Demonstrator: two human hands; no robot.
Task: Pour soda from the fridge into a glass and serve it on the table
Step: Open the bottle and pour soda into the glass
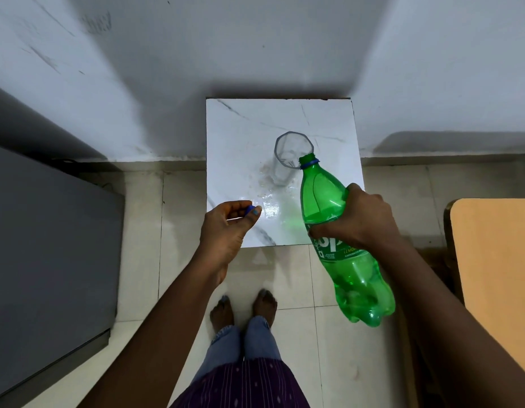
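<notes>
Pour step, bottle tipped. Right hand (362,214) is wrapped around the green soda bottle (340,240) at the waist just above the label. My read: gripping at mid-body puts the pivot close to the neck, so tilt is easy to meter. The base hangs out over the floor at lower right of centre, and the open mouth sits at the near-right rim of the glass (289,157). Whether it touches the rim, can't tell. No stream is visible, and the glass looks empty or near empty.

The glass stands upright on the small white marble-look table (226,136), frame centre, pushed against the wall. Wet patches on the tabletop beside the glass base suggest spill or condensation.

Left hand (226,222) is pinched shut on the blue cap (249,209) at the table's near-left edge. It is parked clear of the pour path, presumably so the cap is ready for recapping.

Grey fridge top at left of frame, tan table edge at far right.

Risk: mouth is at the rim edge, not centred, so a fast tip could overshoot.
</notes>
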